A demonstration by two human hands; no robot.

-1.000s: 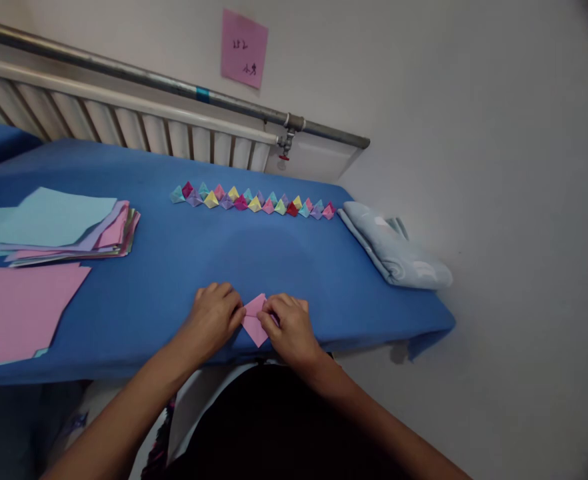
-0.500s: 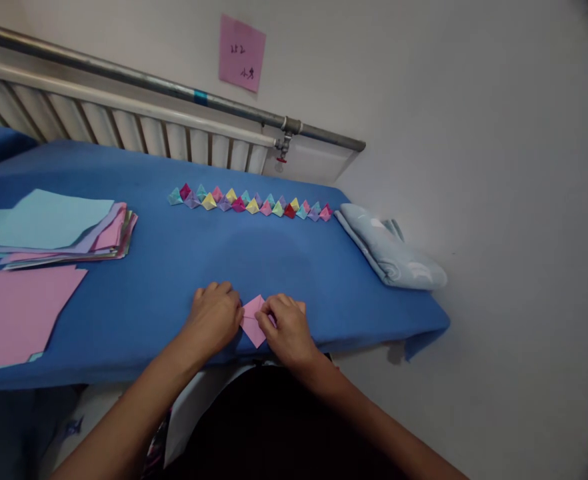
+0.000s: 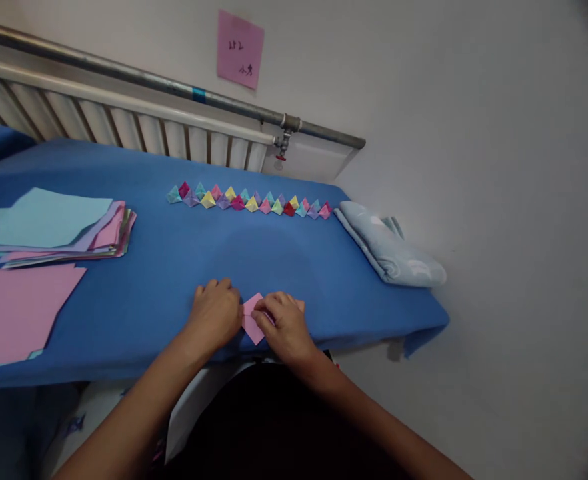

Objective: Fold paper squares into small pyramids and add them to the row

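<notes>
A small folded piece of pink paper (image 3: 252, 328) lies on the blue cloth near the front edge, turned like a diamond with a crease line across its middle. At its left corner my left hand (image 3: 216, 311) is closed, its fingers curled and holding that edge. From the right, my right hand (image 3: 285, 327) pinches the paper, thumb and index finger together at its middle. The right part of the paper is hidden under this hand. Farther back, small folded paper shapes (image 3: 251, 203) in many colours form two staggered rows.
On the left lie a stack of coloured paper (image 3: 54, 220) and pink sheets (image 3: 19, 313). A folded light-blue blanket (image 3: 389, 250) rests at the right end of the blue cloth (image 3: 174, 253). Behind are a radiator (image 3: 149, 137), a pipe (image 3: 124, 72) and a pink note (image 3: 240, 50).
My right thumb and index finger have slid slightly left across the pink paper, toward its middle. My left hand stays at the left corner.
</notes>
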